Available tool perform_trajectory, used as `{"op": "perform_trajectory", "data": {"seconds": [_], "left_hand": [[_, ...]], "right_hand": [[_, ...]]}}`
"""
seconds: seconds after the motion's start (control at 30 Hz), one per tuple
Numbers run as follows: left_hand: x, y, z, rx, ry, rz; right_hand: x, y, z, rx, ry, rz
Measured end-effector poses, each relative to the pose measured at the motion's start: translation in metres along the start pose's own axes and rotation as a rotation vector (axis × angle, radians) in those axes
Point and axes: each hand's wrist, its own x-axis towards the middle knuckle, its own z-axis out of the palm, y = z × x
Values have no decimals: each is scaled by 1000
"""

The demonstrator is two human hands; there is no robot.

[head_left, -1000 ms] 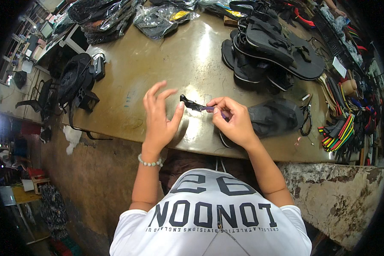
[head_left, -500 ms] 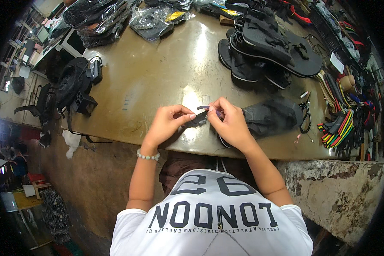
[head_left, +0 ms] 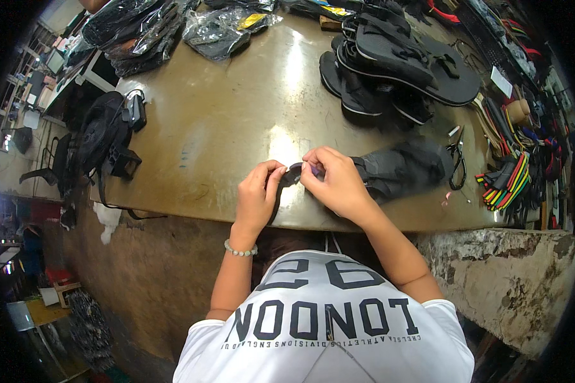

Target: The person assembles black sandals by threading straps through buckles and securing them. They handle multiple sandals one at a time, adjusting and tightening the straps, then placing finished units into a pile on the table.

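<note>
Close to the table's front edge, both my hands work on a short black strap (head_left: 292, 176). My left hand (head_left: 257, 196) pinches one part of it between thumb and fingertips, and a dark length trails down beside that hand toward the edge. The other end is gripped by my right hand (head_left: 335, 181), its thumb pressed against the curled fingers. Between the two pinches the strap bends in a small curve. Something purplish shows at the right fingertips, too small to make out. Just right of my right hand lies a black sandal (head_left: 406, 169), partly blurred.
Black sandals (head_left: 396, 60) are stacked at the far right of the table (head_left: 217, 127). Scissors (head_left: 457, 165) and bundled colourful straps (head_left: 508, 182) lie to the right. Plastic-wrapped packs (head_left: 220, 35) sit at the back. A black bag (head_left: 102, 124) rests at the left edge.
My left hand has turned more upright and shifted slightly right. The strap now curves upward between my hands. My right hand still grips it, slightly left of before. The view has shifted slightly.
</note>
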Motion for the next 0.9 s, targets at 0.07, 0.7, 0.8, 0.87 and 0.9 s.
{"op": "perform_trajectory", "data": {"seconds": [0.07,0.7,0.8,0.87,0.9], "left_hand": [[0,-1,0,18,-2,21],[21,-6,-24,-684,-619,-465],[21,11,-15,-645,-588,-477],[19,22,-10,-481,-365,-467],[18,27,-9,-445,-288,-470]], "right_hand": [[0,2,0,1,-9,7],[-20,3,-9,474,49,-94],[-23,-4,-21,433,4,-3],[-22,-10,-28,431,-33,164],[-19,-12,-29,395,-33,153]]}}
